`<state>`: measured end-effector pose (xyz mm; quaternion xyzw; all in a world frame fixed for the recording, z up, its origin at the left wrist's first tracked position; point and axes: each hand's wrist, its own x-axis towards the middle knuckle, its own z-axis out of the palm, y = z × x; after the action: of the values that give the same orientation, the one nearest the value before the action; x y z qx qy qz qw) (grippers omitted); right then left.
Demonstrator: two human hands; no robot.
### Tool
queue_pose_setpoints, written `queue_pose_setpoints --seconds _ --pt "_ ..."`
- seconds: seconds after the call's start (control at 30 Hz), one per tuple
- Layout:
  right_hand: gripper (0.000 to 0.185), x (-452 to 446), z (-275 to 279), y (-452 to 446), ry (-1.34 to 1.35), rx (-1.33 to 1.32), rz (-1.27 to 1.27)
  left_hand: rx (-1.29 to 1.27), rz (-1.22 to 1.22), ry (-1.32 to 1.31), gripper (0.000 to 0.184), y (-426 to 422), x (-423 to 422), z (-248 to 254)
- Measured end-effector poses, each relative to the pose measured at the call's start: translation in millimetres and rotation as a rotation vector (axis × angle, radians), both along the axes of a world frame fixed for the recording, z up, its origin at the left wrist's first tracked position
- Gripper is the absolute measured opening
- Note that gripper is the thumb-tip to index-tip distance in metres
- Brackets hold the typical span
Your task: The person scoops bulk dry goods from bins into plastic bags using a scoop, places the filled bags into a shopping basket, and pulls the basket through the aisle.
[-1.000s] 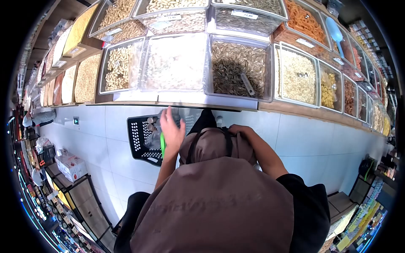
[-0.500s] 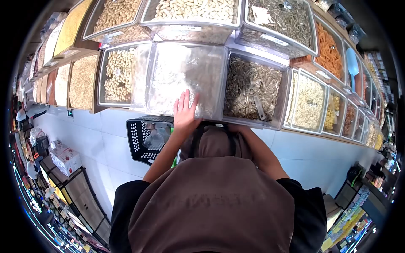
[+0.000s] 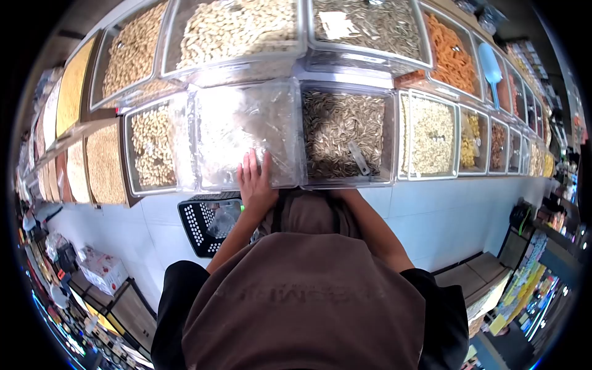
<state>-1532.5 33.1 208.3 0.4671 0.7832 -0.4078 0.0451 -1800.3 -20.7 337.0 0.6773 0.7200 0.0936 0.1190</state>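
My left hand (image 3: 254,180) lies with fingers stretched out on a clear plastic lid (image 3: 216,148), near its front edge. Strong glare on the lid hides what is beneath it. To the right, a bin of striped sunflower seeds (image 3: 336,120) stands uncovered, with a small scoop-like piece (image 3: 358,158) lying on the seeds. My right hand (image 3: 343,195) is low by the front of this bin, mostly hidden behind the brown cloth at my front. Its fingers do not show, nor whether it holds anything.
Peanut bins (image 3: 237,31) line the upper row, and another peanut bin (image 3: 154,145) stands left of the lid. A blue scoop (image 3: 490,68) lies on the right-hand bins. On the floor at left is a black basket (image 3: 196,229) with a plastic bag (image 3: 222,222) inside.
The view has shifted, so the bins now appear further left and lower. My left hand stays flat on the lid. The right hand remains mostly hidden.
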Motion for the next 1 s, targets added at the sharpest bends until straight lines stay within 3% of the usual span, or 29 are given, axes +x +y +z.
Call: queue_pose_setpoints --seconds 0.17,0.23,0.43,0.53,0.6,0.63,0.7,0.73,0.77,0.8,0.9,1.0 --pt "0.029 31.9 30.0 -29.0 -0.025 -0.176 0.056 0.06 -0.025 0.003 0.086 -1.8 4.3 -3.3" --pt "0.029 38.4 50.3 -29.6 -0.067 -0.258 0.126 -0.125 0.013 0.07 0.086 2.4 8.0 8.3" --pt "0.03 63.5 135.3 -1.9 -0.081 -0.277 0.152 0.037 0.084 0.075 0.09 -12.2 14.3 5.4" --pt "0.043 96.1 186.9 23.8 0.265 -0.358 -0.001 0.048 0.164 0.116 0.097 -18.5 22.5 2.7" --pt "0.037 113.6 188.6 33.6 0.39 -0.339 -0.11 -0.063 0.205 0.125 0.096 -13.0 30.5 22.3" --pt "0.032 127.8 190.6 43.7 0.489 -0.367 -0.289 -0.169 0.247 0.132 0.095 -11.2 40.0 28.3" --pt "0.027 178.6 177.6 69.9 0.376 0.002 -0.396 -0.159 0.256 0.09 0.1 -10.6 58.3 30.7" --pt "0.028 204.8 200.0 88.1 0.026 0.197 -0.708 -0.09 0.22 -0.013 0.1 -5.3 77.1 41.2" --pt "0.036 223.6 194.5 92.3 -0.035 0.467 -0.77 -0.029 0.187 -0.111 0.1 -2.5 90.0 48.3" --pt "0.04 239.1 192.6 99.5 -0.179 0.556 -0.772 0.014 0.145 -0.103 0.093 0.9 102.1 52.2" --pt "0.043 275.1 176.6 109.9 -0.192 0.623 -0.839 0.033 0.097 -0.162 0.083 8.8 135.5 50.2" --pt "0.043 292.4 151.0 124.7 -0.167 0.525 -0.745 0.049 0.079 -0.183 0.061 14.0 164.2 34.3"
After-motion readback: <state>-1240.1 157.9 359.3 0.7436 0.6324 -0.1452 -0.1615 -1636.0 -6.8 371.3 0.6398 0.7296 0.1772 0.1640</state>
